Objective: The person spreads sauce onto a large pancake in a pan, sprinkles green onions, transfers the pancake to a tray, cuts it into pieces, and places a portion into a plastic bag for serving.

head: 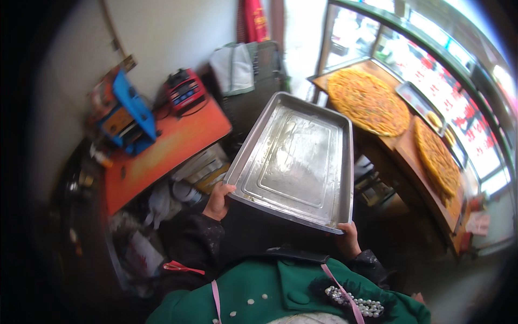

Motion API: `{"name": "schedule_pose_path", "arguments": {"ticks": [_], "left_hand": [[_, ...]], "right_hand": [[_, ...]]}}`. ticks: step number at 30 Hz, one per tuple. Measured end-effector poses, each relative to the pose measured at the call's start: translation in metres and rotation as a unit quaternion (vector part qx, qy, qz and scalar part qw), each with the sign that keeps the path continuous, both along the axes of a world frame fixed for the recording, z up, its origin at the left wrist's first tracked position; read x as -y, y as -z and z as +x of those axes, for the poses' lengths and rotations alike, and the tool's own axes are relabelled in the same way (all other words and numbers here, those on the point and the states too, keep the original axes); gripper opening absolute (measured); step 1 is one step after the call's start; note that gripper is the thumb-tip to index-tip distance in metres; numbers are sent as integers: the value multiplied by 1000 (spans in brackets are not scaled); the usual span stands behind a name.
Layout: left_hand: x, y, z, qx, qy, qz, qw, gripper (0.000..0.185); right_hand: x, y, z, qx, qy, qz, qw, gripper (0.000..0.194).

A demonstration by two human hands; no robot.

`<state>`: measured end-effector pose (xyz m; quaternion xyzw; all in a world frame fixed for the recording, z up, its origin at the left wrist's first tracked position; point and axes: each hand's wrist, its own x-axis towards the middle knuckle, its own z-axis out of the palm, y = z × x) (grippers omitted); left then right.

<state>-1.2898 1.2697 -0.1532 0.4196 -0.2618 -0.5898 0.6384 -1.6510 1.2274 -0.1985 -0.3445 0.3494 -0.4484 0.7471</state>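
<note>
A rectangular metal baking tray (297, 162) is held out in front of my body, its inside wet or oily and shiny. My left hand (218, 201) grips the near left corner, the thumb over the rim. At the near right corner my right hand (349, 239) holds the rim in the same way. The fingers beneath the tray are hidden. Nothing larger than a few small crumbs or specks lies in the tray.
To the left, an orange-red table (170, 150) bears a blue device (133, 115) and a red appliance (186, 91) with buttons. On the right, large round flatbreads (368, 101) lie on a wooden counter (404, 143) behind glass, near a small metal tray (419, 106). A cloth-draped dark chair or bag (267, 60) stands ahead.
</note>
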Motion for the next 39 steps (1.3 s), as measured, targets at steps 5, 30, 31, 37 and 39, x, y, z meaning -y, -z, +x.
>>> {"name": "schedule_pose_path", "arguments": {"ticks": [5, 30, 31, 37, 39], "left_hand": [[-163, -3, 52, 42, -188, -76, 978, 35], [-1053, -59, 97, -64, -878, 37, 473, 38], [-1070, -58, 105, -44, -878, 40, 475, 37], [-1154, -96, 153, -74, -863, 162, 474, 41], [-1172, -102, 173, -55, -880, 187, 434, 44]], "right_hand": [[-50, -24, 82, -79, -127, -37, 988, 40], [-783, -25, 652, -4, -798, 88, 596, 46], [-805, -17, 666, -1, -800, 87, 593, 43], [-921, 3, 752, 23, -853, 130, 505, 29], [-969, 0, 794, 8, -833, 133, 536, 36]]}}
